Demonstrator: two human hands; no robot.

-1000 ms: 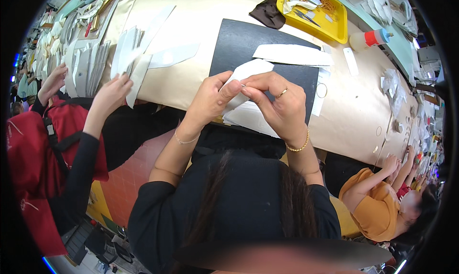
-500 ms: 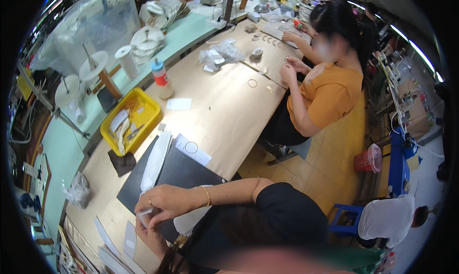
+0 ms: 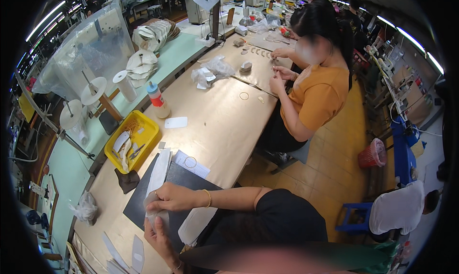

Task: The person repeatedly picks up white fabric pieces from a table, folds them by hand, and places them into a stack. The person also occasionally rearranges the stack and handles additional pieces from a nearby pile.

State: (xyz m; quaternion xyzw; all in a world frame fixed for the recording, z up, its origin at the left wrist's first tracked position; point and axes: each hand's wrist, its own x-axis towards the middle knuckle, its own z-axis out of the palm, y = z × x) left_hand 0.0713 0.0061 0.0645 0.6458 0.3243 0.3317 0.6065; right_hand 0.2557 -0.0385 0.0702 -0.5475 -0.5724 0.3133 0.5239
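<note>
I am pinching a white fabric piece (image 3: 154, 204) between my right hand (image 3: 173, 197) and left hand (image 3: 158, 233) over the dark mat (image 3: 181, 176), smoothing it; pressing it flat seems to need steady fingers.

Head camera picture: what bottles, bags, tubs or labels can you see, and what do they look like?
Glue bottle: upright by the table's far edge, white with a red band and blue cap.
Yellow tray: rectangular, left of it, holding white pieces.
Clear plastic bag: crumpled, farther along the table.
Big clear bag: covering the spool stand.
</note>
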